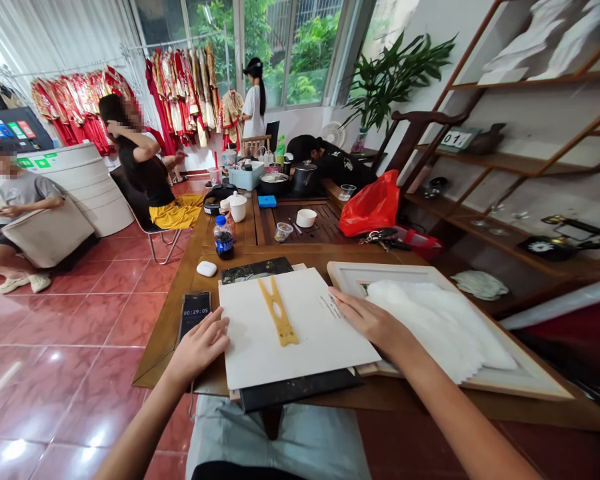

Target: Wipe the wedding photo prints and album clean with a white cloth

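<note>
A white sheet or board [250,363] lies on the table in front of me, on top of dark panels [305,390]. On it rests a flat yellow piece [283,323] with two long prongs, an oval opening and a notched end with small marks. My left hand [203,343] is at the board's left edge, fingers stretched out, near a phone [196,313] showing a timer. Flat across the board's right edge, beside a few short dark lines, lies my right hand [373,325] with its fingers extended. Neither hand grips anything.
To the right, a pale frame [525,387] holds crumpled white cloth [430,327]. A blue-capped bottle [223,238], a white case [207,268], a white bowl [306,218] and a red bag [373,205] stand farther back. Several people and garment racks are beyond.
</note>
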Motion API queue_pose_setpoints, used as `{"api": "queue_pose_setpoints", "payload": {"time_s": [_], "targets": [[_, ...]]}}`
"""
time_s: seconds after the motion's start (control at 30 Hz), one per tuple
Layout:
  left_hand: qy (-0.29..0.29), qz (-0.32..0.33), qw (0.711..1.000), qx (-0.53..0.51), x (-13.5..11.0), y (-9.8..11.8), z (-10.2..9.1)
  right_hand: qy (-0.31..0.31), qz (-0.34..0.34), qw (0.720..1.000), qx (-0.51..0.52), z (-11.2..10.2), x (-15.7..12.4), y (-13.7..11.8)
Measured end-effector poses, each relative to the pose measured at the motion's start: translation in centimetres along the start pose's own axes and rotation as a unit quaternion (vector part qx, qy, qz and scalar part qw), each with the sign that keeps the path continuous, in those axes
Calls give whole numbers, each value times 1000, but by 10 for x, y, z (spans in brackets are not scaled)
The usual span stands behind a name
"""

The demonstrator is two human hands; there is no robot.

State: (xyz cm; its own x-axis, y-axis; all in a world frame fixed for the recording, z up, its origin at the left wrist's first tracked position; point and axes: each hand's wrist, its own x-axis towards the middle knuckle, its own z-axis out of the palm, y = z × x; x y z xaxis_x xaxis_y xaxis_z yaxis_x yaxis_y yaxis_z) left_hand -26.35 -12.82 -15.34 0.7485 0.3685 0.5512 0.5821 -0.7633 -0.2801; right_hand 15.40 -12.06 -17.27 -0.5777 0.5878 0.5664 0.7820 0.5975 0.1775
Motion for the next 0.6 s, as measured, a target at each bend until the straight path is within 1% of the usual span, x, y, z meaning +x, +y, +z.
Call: {"api": "queue_pose_setpoints", "payload": {"time_s": [0.2, 0.33, 0.4, 0.47, 0.53, 0.6], "targets": [[-6, 1, 1000, 1, 2, 0, -2, -7, 9, 1000, -13, 1, 0, -1], [-4, 9, 1000, -1, 4, -2, -6, -17, 19, 999, -22, -6, 1, -4], [-14, 1, 1000, -4, 6, -4, -9, -26, 38, 998, -35, -13, 2, -6], [-42, -8, 999, -8, 9, -6, -15, -28, 75, 995, -56, -24, 2, -10], [-76, -1, 997, -11, 13, -10, -21, -13, 118, 990, -77, -38, 0, -14], [-97, 14, 995, -12, 19, -14, -27, 7, 163, 983, -86, -53, -6, -16]]}}
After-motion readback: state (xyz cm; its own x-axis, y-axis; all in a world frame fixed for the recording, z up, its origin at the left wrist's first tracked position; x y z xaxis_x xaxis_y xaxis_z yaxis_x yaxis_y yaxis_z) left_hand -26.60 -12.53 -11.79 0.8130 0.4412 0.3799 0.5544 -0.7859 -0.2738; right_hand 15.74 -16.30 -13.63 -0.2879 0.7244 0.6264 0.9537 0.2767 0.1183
